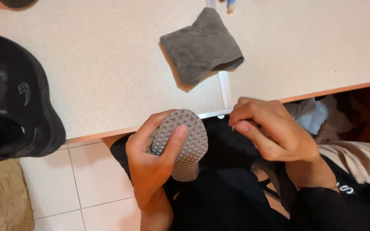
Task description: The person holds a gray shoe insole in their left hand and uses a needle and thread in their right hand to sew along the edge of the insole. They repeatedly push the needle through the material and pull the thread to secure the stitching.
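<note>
My left hand grips a shoe held sole-up; its grey dimpled sole faces the camera, with my thumb pressed across it. The shoe's black upper lies beneath, over my lap. My right hand is closed just right of the shoe, fingers pinched together near its black upper; what the fingers pinch is hidden. Both hands hover at the white table's front edge.
A second black shoe lies on its side at the table's left edge. A folded grey cloth rests on the table beyond my hands. White floor tiles and a woven brown mat lie below left.
</note>
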